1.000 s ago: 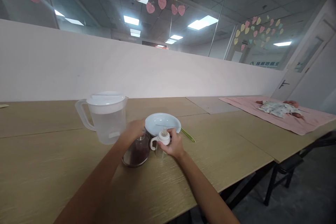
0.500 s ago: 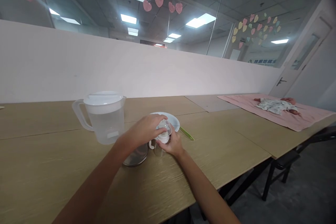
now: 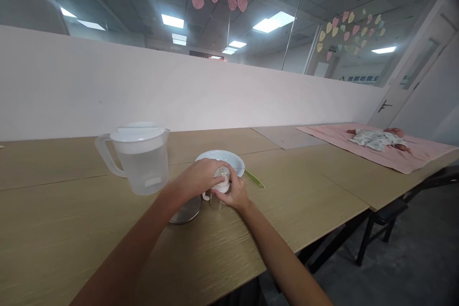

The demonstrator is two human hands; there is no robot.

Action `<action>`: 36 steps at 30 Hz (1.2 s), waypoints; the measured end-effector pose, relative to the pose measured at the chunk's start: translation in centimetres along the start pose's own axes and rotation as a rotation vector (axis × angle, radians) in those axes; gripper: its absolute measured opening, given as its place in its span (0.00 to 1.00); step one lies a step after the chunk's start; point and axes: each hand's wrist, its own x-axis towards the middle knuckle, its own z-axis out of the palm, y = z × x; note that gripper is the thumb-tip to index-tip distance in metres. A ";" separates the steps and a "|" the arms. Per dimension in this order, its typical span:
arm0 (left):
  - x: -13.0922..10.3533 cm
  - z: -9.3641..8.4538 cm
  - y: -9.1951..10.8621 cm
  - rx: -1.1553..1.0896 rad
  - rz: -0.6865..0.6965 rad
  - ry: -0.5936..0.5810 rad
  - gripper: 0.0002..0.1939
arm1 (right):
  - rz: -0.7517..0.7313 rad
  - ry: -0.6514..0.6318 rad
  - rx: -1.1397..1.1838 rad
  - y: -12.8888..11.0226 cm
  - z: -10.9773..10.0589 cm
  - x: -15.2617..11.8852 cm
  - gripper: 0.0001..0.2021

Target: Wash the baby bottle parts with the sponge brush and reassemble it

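A baby bottle [image 3: 217, 202] with a clear body, a white collar and a white side handle stands upright on the table. My left hand [image 3: 204, 175] comes over its top from the left, with the fingers closed round the clear dome cap [image 3: 223, 172]. From the right, my right hand [image 3: 236, 193] wraps the cap and the white collar. The cap sits over the teat, though my fingers partly hide where it meets the collar. Beside the bottle, a round metal container [image 3: 186, 213] is mostly covered by my left forearm. A pale blue bowl [image 3: 229, 157] stands just behind my hands.
A lidded plastic pitcher [image 3: 143, 162] with clear liquid stands at the left. Right of the bowl lies a green stick-like utensil [image 3: 254, 179]. On a pink cloth [image 3: 322, 136] at the far right lies a baby-like figure [image 3: 376, 139]. The table's front edge runs below my right forearm.
The clear cap was tilted over the bottle's top; now it sits straighter on it. My right fingers have come up round the cap. The camera view has shifted slightly.
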 end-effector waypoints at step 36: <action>0.4 0.3 -3.8 -0.198 0.215 -0.079 0.21 | 0.003 -0.009 0.056 -0.2 0.0 0.1 0.41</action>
